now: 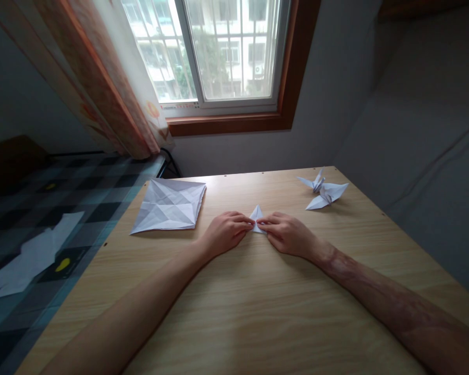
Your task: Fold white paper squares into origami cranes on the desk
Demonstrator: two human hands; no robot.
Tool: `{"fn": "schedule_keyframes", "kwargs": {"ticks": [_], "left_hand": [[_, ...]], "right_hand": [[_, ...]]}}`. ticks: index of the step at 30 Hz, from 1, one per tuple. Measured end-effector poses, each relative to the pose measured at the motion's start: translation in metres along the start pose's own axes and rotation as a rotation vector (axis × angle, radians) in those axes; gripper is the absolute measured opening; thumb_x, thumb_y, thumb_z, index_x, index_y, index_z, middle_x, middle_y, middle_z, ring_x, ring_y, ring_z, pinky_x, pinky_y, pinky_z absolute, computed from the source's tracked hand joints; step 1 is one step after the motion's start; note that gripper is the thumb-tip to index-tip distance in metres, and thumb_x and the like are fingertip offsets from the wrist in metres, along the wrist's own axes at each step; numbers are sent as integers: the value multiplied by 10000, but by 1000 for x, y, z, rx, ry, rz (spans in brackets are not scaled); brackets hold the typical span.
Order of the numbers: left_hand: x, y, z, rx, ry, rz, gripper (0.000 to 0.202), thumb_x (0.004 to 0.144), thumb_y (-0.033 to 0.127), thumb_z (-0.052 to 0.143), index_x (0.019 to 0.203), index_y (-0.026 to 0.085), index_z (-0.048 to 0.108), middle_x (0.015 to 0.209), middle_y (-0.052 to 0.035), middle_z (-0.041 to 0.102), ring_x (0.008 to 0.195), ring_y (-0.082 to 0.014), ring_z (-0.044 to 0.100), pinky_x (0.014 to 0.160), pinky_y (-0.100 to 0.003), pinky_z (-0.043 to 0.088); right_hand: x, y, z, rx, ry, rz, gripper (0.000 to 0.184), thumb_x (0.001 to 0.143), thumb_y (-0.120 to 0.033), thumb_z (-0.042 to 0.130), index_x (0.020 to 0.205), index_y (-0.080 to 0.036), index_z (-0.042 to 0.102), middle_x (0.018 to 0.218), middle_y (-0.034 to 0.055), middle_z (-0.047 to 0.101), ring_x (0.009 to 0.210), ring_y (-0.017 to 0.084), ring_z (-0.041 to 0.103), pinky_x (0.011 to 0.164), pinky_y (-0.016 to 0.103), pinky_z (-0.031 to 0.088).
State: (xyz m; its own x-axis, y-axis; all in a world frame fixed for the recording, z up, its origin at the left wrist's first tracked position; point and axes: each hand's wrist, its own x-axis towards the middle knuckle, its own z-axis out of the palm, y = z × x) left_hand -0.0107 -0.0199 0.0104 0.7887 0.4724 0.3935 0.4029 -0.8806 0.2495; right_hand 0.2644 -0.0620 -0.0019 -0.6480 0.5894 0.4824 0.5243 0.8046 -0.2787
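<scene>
subject: small folded paper, on the wooden table near mid-width, toward the far side, between the two hands.

appearance: white, compact, roughly triangular in outline. the upper part narrows to a sharp point directed away from the person, toward the window. a faint line runs down from the tip; the slopes on either side look straight and neat. tone is slightly uneven, pale grey against white. a bit of the lower edge shows between the fingers; the side portions are covered, so the full shape and layer count cannot be told.

left hand: fingers drawn together, fingertips pinching the paper's left side. thumb largely hidden.

right hand: fingers bent and close together, fingertips pinching the right side, facing the left hand's across a narrow gap.

surroundings: to the left, well apart, a larger square of creased paper lies on the table, crossed by diagonal and straight fold lines, its right edge layered. to the right, near the far edge, are two white folded birds with pointed wings, one just behind the other. beyond the table's left edge, white paper pieces lie on a checkered cloth.
</scene>
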Motion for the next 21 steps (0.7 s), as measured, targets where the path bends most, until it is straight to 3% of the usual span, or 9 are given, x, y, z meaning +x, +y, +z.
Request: {"fn": "schedule_keyframes", "kwargs": {"ticks": [10, 15, 21], "left_hand": [[-1, -4, -2, -58, -3, -19, 309, 1052, 186, 574, 1174, 271, 845, 1227, -53, 837, 1080, -215, 786, 993, -361, 645], [-1, -6, -4, -124, 21, -15, 307, 1011, 153, 587, 1115, 273, 849, 1210, -50, 839, 1051, -199, 788, 991, -358, 639], [0, -8, -3, -152, 30, -9, 300, 981, 121, 588, 1076, 257, 838, 1210, -45, 838, 1051, -198, 785, 986, -362, 630]], "right_hand": [[-3, 7, -2, 9, -9, 15, 439, 946, -88, 667, 1326, -265, 797, 1369, 82, 792, 1191, 297, 749, 1073, 481, 640], [-1, 8, -4, 106, 42, 38, 265, 1033, -166, 661, 1199, -276, 837, 1286, 84, 822, 1116, 267, 777, 1033, 458, 643], [0, 12, -6, 208, 41, 67, 153, 1067, -219, 669, 1104, -271, 808, 1279, 85, 813, 1136, 253, 759, 1088, 476, 589]]}}
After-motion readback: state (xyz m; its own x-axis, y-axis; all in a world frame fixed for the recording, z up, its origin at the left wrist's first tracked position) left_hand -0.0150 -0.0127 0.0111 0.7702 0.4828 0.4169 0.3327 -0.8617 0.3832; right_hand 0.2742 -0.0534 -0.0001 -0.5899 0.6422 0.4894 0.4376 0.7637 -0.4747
